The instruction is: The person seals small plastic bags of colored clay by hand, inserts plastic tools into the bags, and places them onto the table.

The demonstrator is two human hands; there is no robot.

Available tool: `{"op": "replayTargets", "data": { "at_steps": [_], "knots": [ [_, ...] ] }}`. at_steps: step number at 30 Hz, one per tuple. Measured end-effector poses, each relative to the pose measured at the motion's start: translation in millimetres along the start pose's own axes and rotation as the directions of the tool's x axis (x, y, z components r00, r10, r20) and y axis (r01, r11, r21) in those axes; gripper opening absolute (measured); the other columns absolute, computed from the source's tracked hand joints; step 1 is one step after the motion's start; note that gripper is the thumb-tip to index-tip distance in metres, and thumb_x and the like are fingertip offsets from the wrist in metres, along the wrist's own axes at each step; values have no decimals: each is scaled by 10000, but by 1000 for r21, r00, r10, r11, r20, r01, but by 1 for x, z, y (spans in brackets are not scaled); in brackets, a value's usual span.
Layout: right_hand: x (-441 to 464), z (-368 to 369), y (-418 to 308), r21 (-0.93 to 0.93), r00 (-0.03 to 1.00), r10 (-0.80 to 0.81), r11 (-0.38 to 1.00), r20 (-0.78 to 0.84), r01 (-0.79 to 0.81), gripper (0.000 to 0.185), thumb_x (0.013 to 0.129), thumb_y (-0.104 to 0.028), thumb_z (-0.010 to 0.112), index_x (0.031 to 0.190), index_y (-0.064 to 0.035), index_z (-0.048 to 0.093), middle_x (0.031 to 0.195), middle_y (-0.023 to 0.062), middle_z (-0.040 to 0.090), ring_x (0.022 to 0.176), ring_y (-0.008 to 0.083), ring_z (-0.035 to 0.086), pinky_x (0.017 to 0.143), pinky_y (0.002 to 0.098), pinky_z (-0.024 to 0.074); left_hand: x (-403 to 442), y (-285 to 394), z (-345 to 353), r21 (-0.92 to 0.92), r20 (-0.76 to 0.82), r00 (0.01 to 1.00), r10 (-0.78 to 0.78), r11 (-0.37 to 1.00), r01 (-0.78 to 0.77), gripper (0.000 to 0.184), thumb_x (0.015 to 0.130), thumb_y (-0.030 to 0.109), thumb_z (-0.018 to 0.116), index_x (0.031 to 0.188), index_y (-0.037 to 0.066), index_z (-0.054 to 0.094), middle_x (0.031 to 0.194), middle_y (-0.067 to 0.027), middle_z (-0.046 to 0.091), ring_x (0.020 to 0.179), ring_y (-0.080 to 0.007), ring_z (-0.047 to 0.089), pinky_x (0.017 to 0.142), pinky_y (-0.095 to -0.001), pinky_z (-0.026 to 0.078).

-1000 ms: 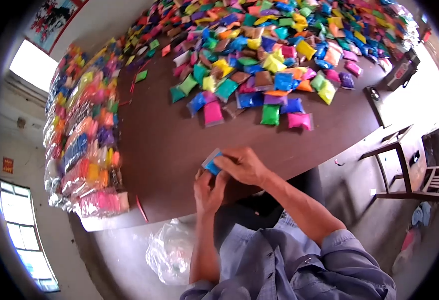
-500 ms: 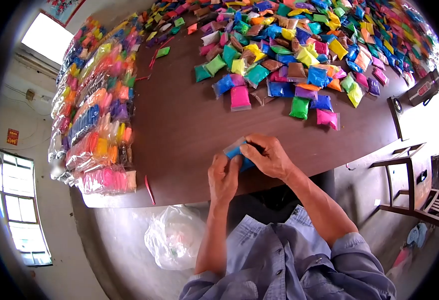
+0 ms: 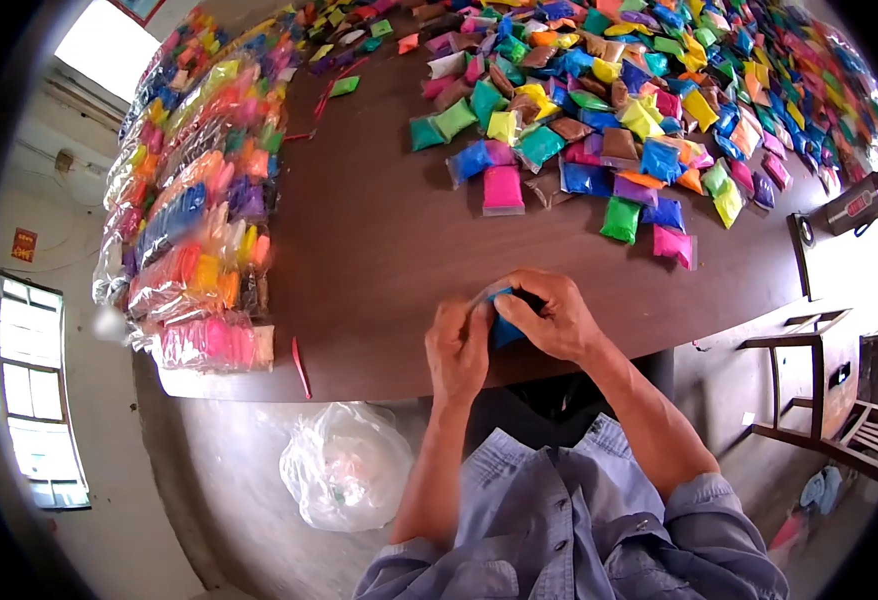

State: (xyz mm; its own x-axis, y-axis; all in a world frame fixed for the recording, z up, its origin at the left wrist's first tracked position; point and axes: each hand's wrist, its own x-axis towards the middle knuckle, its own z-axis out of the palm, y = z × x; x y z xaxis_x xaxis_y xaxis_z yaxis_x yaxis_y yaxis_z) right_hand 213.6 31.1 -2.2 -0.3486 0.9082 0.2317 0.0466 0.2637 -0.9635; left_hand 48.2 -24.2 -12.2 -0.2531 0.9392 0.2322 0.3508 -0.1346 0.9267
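Note:
A small blue packet (image 3: 506, 329) with a clear top edge is held between both hands over the table's near edge. My left hand (image 3: 458, 345) pinches the left end of its clear edge. On the other side, my right hand (image 3: 551, 316) grips the same edge with thumb and bent fingers. The blue part hangs below, partly hidden by the fingers. Beyond the hands, a pink packet (image 3: 503, 189), a green packet (image 3: 620, 219) and another pink packet (image 3: 672, 246) lie at the front of a big heap of coloured packets (image 3: 599, 100).
Rows of bagged coloured packets (image 3: 199, 215) line the left side of the brown table (image 3: 379, 270). A red strip (image 3: 300, 367) lies near the front edge. A clear plastic bag (image 3: 347, 467) is on the floor. A wooden chair (image 3: 821, 385) and a dark box (image 3: 859, 203) are at right.
The view has shifted, so the table's contents sit differently in it. Both hands have turned the blue packet and now hold its clear edge from both ends, with the blue part below.

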Motion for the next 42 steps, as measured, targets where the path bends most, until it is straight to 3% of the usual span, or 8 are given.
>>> {"op": "replayTargets", "data": {
  "at_steps": [4, 5, 7, 10, 16, 19, 29, 42],
  "knots": [
    [2, 0, -4, -62, 996, -68, 996, -58, 65, 109, 958, -66, 671, 1011, 17, 716, 852, 131, 676, 769, 212, 642, 716, 337, 508, 0, 8, 9, -109, -18, 999, -47, 993, 45, 150, 977, 145, 698, 996, -4, 704, 898, -146, 664, 846, -271, 643, 746, -383, 506],
    [6, 7, -3, -19, 996, -53, 998, -77, 52, 117, 960, -61, 669, 1027, 20, 720, 879, 129, 693, 811, 209, 658, 750, 328, 518, 3, 16, 4, 32, 15, 995, 99, 995, -99, 178, 954, 165, 725, 1018, 1, 703, 903, -157, 667, 891, -305, 638, 776, -405, 507],
    [-1, 0, -2, 15, 995, -27, 999, -97, 28, 127, 962, -55, 666, 1042, 24, 724, 907, 126, 709, 852, 205, 674, 784, 318, 528, 5, 30, 3, 41, 35, 998, 53, 998, -55, 194, 940, 183, 745, 956, 4, 671, 832, -149, 623, 843, -324, 603, 747, -430, 483],
    [-1, -1, -2, 5, 996, 30, 1000, -80, -30, 146, 986, -56, 650, 1076, 34, 721, 937, 102, 718, 900, 176, 672, 814, 307, 532, 4, 27, 5, -57, 43, 999, 25, 998, -22, 260, 999, 179, 705, 848, 15, 570, 714, -95, 489, 660, -211, 489, 600, -386, 402],
    [3, 4, -25, 57, 999, 25, 998, 35, -27, 162, 1036, -120, 635, 1072, 28, 689, 856, 48, 671, 828, 131, 612, 763, 279, 502, -1, 5, 6, -75, -24, 1000, 13, 997, -14, 337, 1038, 150, 666, 802, 39, 452, 692, -46, 387, 608, -117, 356, 518, -355, 330],
    [0, -1, -9, -82, 997, 73, 994, 41, -69, 155, 1040, -129, 633, 1045, 21, 673, 822, 24, 630, 790, 101, 543, 721, 274, 478, 0, 11, 4, -65, -32, 999, 11, 998, -13, 332, 1043, 174, 665, 808, 38, 474, 691, -41, 399, 601, -116, 357, 513, -360, 330],
    [-1, 1, 4, 39, 993, 66, 997, -94, -63, 155, 1032, -136, 668, 1002, 15, 683, 823, -9, 603, 792, 73, 503, 703, 258, 454, 4, 18, 5, -41, 66, 997, 45, 998, -42, 345, 987, 245, 738, 821, 31, 524, 654, -119, 515, 607, -184, 483, 538, -372, 385],
    [0, 1, -4, 130, 990, 135, 983, -43, -129, 178, 1056, -172, 657, 1010, -6, 701, 844, -69, 574, 796, 48, 490, 689, 235, 433, 2, 25, -2, -116, 116, 992, -58, 991, 71, 275, 997, 196, 732, 866, 22, 564, 651, -64, 515, 605, -92, 449, 513, -321, 375]
  ]
}}
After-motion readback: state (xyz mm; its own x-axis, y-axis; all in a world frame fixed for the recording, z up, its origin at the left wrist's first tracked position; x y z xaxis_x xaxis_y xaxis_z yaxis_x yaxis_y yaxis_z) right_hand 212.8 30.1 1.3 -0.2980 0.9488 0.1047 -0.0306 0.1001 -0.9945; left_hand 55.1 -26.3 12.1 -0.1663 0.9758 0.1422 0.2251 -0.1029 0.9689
